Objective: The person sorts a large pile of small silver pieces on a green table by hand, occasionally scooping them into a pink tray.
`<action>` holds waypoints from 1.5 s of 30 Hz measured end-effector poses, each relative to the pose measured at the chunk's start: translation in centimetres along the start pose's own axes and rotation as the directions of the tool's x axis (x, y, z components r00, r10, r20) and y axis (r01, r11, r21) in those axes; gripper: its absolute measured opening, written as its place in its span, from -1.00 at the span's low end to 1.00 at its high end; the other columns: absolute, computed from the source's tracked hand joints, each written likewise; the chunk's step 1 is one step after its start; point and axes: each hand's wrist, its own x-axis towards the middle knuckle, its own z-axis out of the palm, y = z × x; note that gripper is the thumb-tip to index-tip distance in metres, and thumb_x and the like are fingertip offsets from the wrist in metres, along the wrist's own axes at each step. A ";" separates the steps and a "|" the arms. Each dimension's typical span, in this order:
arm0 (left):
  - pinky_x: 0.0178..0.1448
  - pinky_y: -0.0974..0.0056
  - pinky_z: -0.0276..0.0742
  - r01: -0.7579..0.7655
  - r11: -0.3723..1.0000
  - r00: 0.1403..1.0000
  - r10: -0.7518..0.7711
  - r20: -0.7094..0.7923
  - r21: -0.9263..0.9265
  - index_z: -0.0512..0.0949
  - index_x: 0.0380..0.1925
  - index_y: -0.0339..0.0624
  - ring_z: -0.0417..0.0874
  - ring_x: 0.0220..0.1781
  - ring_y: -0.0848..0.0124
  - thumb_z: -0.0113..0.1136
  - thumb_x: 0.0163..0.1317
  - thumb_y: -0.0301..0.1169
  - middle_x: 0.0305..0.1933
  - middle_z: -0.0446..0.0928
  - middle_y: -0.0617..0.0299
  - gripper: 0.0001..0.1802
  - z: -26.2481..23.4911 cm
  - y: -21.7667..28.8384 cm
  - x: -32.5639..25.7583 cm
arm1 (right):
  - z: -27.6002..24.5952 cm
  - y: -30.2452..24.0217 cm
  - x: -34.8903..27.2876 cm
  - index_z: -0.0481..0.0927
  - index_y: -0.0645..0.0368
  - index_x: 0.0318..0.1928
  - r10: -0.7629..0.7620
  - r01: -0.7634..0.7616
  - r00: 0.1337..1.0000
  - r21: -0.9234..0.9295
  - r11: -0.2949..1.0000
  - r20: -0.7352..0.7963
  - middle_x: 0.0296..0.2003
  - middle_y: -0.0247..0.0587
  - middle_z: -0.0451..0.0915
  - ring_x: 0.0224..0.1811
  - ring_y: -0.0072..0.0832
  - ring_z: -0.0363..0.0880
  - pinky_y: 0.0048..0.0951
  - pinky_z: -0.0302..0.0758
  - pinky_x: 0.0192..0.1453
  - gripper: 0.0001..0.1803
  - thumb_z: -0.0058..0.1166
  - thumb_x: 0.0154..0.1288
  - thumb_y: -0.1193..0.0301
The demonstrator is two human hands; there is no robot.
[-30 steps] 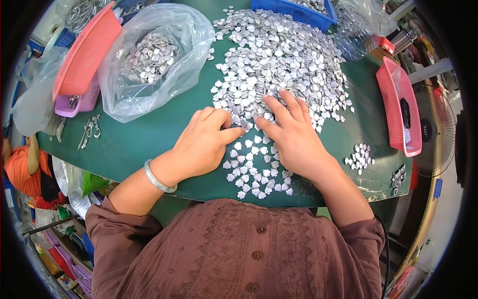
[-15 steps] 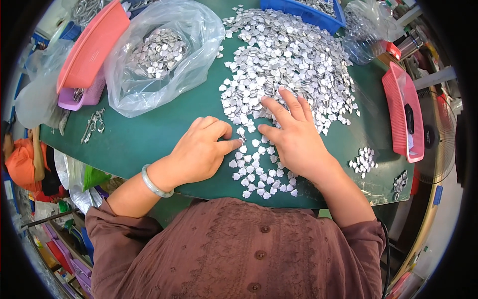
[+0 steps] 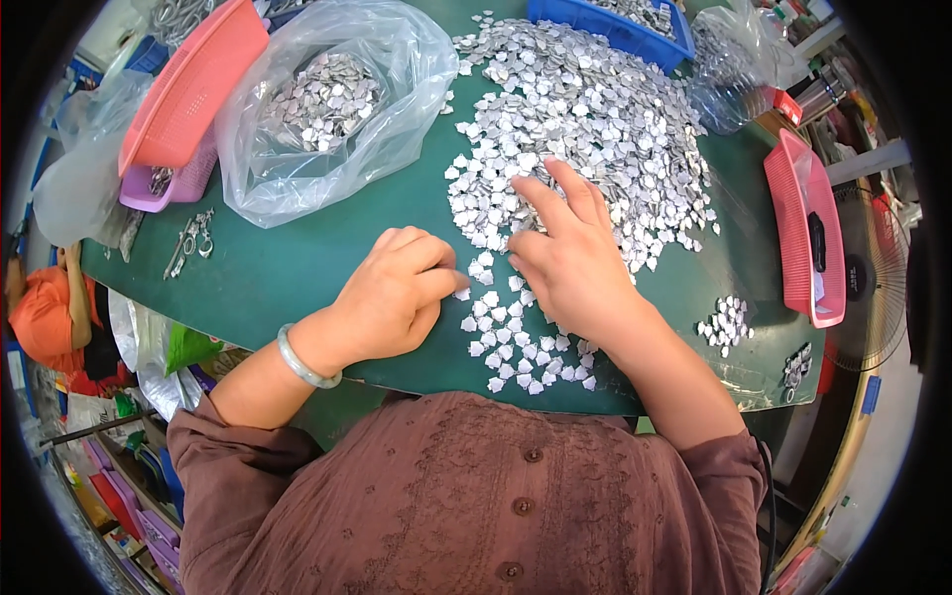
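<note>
Sorting flat, jagged-edged silver pieces [image 3: 585,109] heaped on a green tabletop [image 3: 297,258] seems the step: right hand [image 3: 575,253] spreads over them; left hand [image 3: 392,296] meets one, pinch unclear; next likely calls for separating more.

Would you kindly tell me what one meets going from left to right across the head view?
Person in orange → coral basket → left hand → right hand → small cluster of silver-coloured pieces → pink basket → wire-guarded fan.
</note>
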 end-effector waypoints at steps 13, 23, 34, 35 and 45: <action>-0.01 0.15 0.38 0.048 0.998 0.999 -0.047 -0.009 0.050 0.66 -0.19 -0.17 0.48 -0.16 0.18 0.13 -0.09 -0.68 -0.24 0.46 0.15 -0.60 -0.3 -0.2 -0.3 | 2.0 -0.1 0.8 0.62 0.24 -0.47 0.061 -0.054 0.996 0.102 0.993 -0.063 0.21 -0.01 0.40 0.39 0.11 0.14 0.21 0.09 0.39 -0.97 0.17 0.07 0.54; 0.04 0.16 0.38 0.071 0.989 0.997 -0.069 -0.018 0.133 0.64 -0.09 -0.13 0.46 -0.10 0.16 0.12 -0.02 -0.66 -0.18 0.46 0.14 -0.56 0.8 -0.6 1.5 | -1.8 1.1 -0.8 0.58 0.20 -0.40 0.123 -0.108 0.985 0.121 0.987 -0.122 0.20 -0.05 0.42 0.37 0.12 0.17 0.09 0.17 0.37 -0.94 0.19 0.08 0.57; 0.01 0.17 0.39 0.022 0.985 1.000 -0.022 -0.002 0.169 0.67 -0.12 -0.06 0.47 -0.14 0.20 0.17 -0.02 -0.64 -0.21 0.47 0.18 -0.59 0.8 -0.1 1.3 | -8.4 7.4 -14.7 0.51 0.28 -0.41 0.490 -0.516 0.856 -0.325 0.793 -0.163 0.12 -0.01 0.50 0.23 0.09 0.33 -0.02 0.28 0.29 -0.92 0.14 0.06 0.62; 0.01 0.17 0.39 0.021 0.985 1.000 -0.021 -0.002 0.169 0.67 -0.12 -0.06 0.47 -0.14 0.20 0.17 -0.02 -0.64 -0.21 0.47 0.18 -0.59 0.8 -0.1 1.2 | -8.3 7.6 -15.6 0.50 0.28 -0.41 0.521 -0.543 0.837 -0.379 0.749 -0.170 0.13 -0.01 0.50 0.23 0.10 0.33 -0.02 0.28 0.30 -0.91 0.15 0.06 0.62; -0.01 0.18 0.37 0.023 0.995 1.000 -0.024 0.013 0.099 0.68 -0.19 -0.13 0.48 -0.16 0.19 0.15 -0.05 -0.67 -0.21 0.48 0.16 -0.61 -0.3 -0.2 -0.1 | -7.2 4.7 -10.0 0.61 0.29 -0.30 0.396 -0.414 0.906 -0.119 0.903 -0.146 -0.04 -0.03 0.55 0.07 0.01 0.43 -0.11 0.39 0.15 -0.85 0.10 0.06 0.66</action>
